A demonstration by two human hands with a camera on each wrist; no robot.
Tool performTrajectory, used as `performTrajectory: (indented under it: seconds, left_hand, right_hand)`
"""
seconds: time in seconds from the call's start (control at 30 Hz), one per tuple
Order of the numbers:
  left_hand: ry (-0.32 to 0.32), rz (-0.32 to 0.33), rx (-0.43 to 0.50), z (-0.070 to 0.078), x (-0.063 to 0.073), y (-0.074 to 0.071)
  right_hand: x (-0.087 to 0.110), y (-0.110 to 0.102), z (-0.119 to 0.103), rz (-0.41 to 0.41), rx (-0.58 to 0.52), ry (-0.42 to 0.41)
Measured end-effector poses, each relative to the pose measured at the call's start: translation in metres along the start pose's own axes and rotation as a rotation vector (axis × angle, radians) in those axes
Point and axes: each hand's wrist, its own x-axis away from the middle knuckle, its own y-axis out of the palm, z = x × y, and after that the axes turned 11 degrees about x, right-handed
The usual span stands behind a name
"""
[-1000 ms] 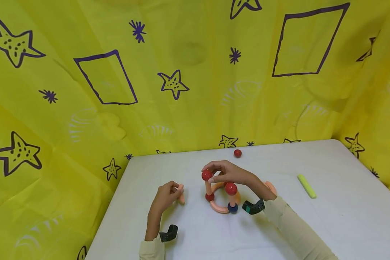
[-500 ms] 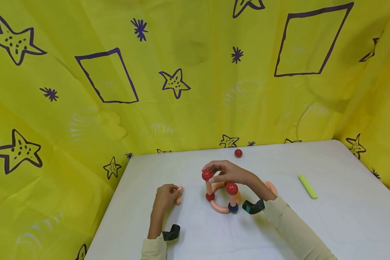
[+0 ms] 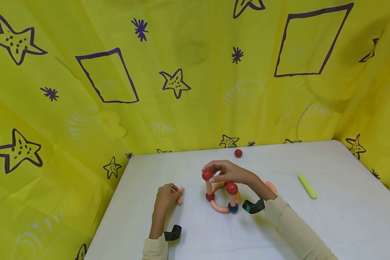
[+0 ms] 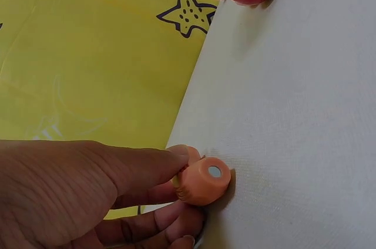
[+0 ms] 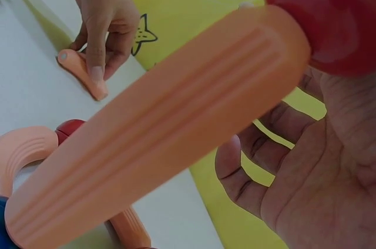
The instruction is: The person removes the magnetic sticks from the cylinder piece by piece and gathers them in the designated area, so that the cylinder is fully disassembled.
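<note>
Two peach rods stand upright on a ring of curved rods and balls (image 3: 220, 208). The nearer upright (image 3: 232, 200) sits on a blue ball (image 3: 233, 208) and bears a glossy red ball (image 3: 232, 188); its ribbed sides look like stiff, light plastic, best gripped along the shaft. To the left, the left hand (image 3: 165, 195) has thumb and fingertips clamped on a loose curved rod (image 3: 180, 200), low over the white tabletop (image 3: 208, 242); whether the two touch I cannot tell. A silvery disc shows in the loose rod's end, likely a magnet, so mid-length is the sensible hold, that end left free. Farther in, the right hand (image 3: 230, 172) has thumb and fingers closed about the top red ball (image 3: 207, 175) on the left upright (image 3: 209, 187). That smooth sphere could slip, and a sideways knock would probably part the joints; holding it from opposite sides suits it. Beyond the right forearm (image 3: 263, 190) lie another curved piece (image 3: 272, 187) and, farther right, a yellow-green rod (image 3: 307, 187); a lone red ball (image 3: 238, 153) sits near the far edge.
</note>
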Motion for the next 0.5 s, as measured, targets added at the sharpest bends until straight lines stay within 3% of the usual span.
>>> performTrajectory:
  seconds: [0.3,0.5]
  left_hand:
    - [0.009,0.019,-0.032,0.0005,0.0009,0.0010]
    - [0.016,0.065,-0.085,0.0084,0.0028,-0.0005]
  right_hand:
    - [-0.0001,-0.0007,0.0011,0.000,0.004,-0.014]
    - [-0.0003,-0.0002,0.0007,-0.004,-0.010,-0.010]
